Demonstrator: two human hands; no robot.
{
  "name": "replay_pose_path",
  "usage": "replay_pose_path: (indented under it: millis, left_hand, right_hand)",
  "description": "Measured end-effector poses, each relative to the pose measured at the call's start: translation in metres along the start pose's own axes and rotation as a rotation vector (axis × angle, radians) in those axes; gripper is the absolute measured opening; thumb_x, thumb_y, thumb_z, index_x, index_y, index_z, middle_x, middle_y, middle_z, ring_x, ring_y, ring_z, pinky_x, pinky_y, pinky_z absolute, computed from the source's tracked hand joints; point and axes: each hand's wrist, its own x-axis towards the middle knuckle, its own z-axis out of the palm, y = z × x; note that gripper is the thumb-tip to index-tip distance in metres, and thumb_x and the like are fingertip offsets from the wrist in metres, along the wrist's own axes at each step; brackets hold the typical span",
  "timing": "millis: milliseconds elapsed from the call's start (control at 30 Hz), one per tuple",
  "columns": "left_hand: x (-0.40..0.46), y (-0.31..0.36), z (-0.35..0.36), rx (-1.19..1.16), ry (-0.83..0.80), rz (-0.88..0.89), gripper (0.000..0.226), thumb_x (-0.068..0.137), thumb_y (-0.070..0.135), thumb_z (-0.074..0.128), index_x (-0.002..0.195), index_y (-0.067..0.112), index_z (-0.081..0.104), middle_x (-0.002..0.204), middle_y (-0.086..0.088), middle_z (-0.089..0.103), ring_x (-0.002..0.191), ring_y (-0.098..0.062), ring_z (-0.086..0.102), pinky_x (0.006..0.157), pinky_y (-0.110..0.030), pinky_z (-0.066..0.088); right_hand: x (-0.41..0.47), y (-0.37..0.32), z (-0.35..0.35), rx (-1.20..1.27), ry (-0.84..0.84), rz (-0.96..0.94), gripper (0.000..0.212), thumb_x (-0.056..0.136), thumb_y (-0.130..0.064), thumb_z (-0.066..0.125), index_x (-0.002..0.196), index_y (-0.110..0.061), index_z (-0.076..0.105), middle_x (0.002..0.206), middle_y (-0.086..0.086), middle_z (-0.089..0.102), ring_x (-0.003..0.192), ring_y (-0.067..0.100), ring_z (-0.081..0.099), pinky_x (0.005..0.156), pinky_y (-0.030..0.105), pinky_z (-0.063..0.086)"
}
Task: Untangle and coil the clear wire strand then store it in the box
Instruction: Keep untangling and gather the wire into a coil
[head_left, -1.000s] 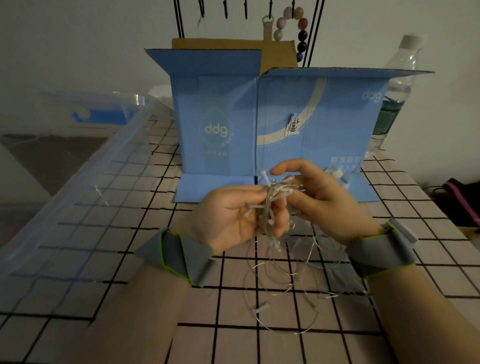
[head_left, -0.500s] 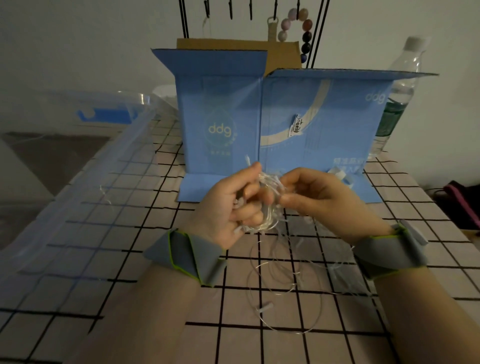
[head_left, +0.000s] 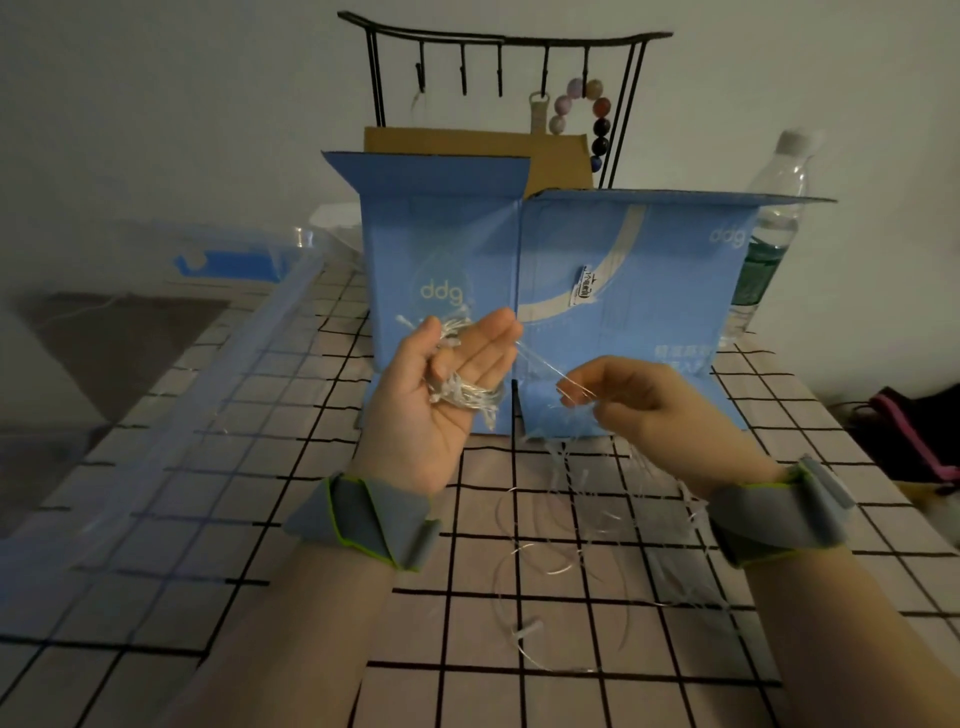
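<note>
My left hand (head_left: 441, 395) is raised palm up with fingers extended, and a coil of the clear wire strand (head_left: 467, 395) is wound around those fingers. A taut length of the strand runs from the fingertips down to my right hand (head_left: 639, 405), which pinches it between thumb and fingers. The loose remainder of the strand lies in tangled loops on the checked tablecloth (head_left: 561, 566) below my right wrist. The open blue cardboard box (head_left: 597, 280) marked "ddg" stands just behind both hands.
A clear plastic storage bin (head_left: 171, 415) runs along the left side of the table. A water bottle (head_left: 774, 218) stands at the back right. A black hook rack (head_left: 498, 57) with a bead bracelet rises behind the box. A dark bag (head_left: 914, 431) lies past the right edge.
My hands have parted: the left opened its fingers with the coil around them and rose, while the right drew a length of strand out to the right.
</note>
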Motion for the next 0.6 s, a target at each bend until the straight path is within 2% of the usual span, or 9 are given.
replay_pose_path:
  millis: [100, 167, 233, 333, 400, 500, 600]
  left_hand:
    - [-0.002, 0.001, 0.003, -0.003, 0.011, 0.030, 0.063, 0.097, 0.026, 0.028, 0.038, 0.018, 0.045, 0.086, -0.009, 0.075, 0.090, -0.020, 0.071, 0.082, -0.028, 0.056]
    - [-0.002, 0.004, 0.004, 0.002, 0.012, 0.056, 0.063, 0.097, 0.026, 0.028, 0.037, 0.018, 0.046, 0.086, -0.008, 0.075, 0.089, -0.019, 0.071, 0.082, -0.028, 0.056]
    - [-0.002, 0.007, 0.006, 0.039, 0.016, 0.088, 0.067, 0.098, 0.026, 0.026, 0.037, 0.015, 0.052, 0.085, -0.005, 0.075, 0.088, -0.017, 0.071, 0.083, -0.027, 0.055]
    - [-0.002, 0.008, 0.007, 0.056, 0.019, 0.134, 0.064, 0.099, 0.027, 0.027, 0.046, 0.013, 0.061, 0.087, -0.003, 0.075, 0.087, -0.014, 0.070, 0.082, -0.025, 0.055]
    - [0.000, 0.008, 0.004, 0.075, 0.029, 0.160, 0.050, 0.098, 0.026, 0.030, 0.058, 0.016, 0.057, 0.092, -0.003, 0.074, 0.081, -0.011, 0.070, 0.076, -0.024, 0.056]
    - [0.002, 0.006, 0.001, 0.170, 0.034, 0.220, 0.040, 0.099, 0.025, 0.030, 0.060, 0.015, 0.037, 0.098, -0.002, 0.074, 0.067, -0.006, 0.067, 0.067, -0.020, 0.052]
    - [0.001, 0.005, 0.001, 0.198, 0.026, 0.249, 0.050, 0.098, 0.024, 0.032, 0.050, 0.020, 0.043, 0.102, -0.002, 0.072, 0.062, -0.006, 0.065, 0.062, -0.018, 0.050]
  right_hand:
    - [-0.003, -0.009, -0.001, 0.108, -0.008, 0.054, 0.020, 0.091, -0.010, 0.050, 0.079, -0.012, 0.065, 0.062, -0.003, 0.058, 0.053, 0.007, 0.052, 0.050, 0.014, 0.040]
    - [-0.005, -0.012, -0.004, 0.101, 0.036, 0.051, 0.028, 0.091, -0.030, 0.050, 0.076, -0.011, 0.065, 0.055, -0.004, 0.049, 0.050, 0.006, 0.042, 0.048, 0.016, 0.034]
    - [-0.008, -0.015, -0.009, 0.091, 0.070, 0.020, 0.034, 0.088, -0.040, 0.051, 0.073, -0.014, 0.065, 0.057, -0.002, 0.048, 0.054, 0.006, 0.043, 0.052, 0.016, 0.035]
    - [-0.012, -0.021, -0.014, 0.100, 0.102, -0.032, 0.019, 0.090, -0.017, 0.053, 0.076, -0.016, 0.066, 0.064, -0.002, 0.060, 0.060, 0.004, 0.053, 0.055, 0.014, 0.041]
    - [-0.012, -0.021, -0.015, 0.093, 0.150, -0.064, 0.019, 0.088, -0.005, 0.054, 0.079, -0.015, 0.066, 0.067, -0.001, 0.065, 0.061, 0.005, 0.057, 0.053, 0.016, 0.045]
    - [-0.012, -0.023, -0.016, 0.029, 0.227, -0.097, 0.017, 0.084, -0.001, 0.060, 0.081, -0.017, 0.065, 0.071, 0.003, 0.064, 0.061, 0.003, 0.056, 0.053, 0.014, 0.045]
    - [-0.015, -0.024, -0.018, -0.118, 0.279, -0.126, 0.018, 0.078, -0.006, 0.068, 0.079, -0.023, 0.061, 0.074, -0.004, 0.062, 0.064, -0.005, 0.052, 0.061, 0.006, 0.038]
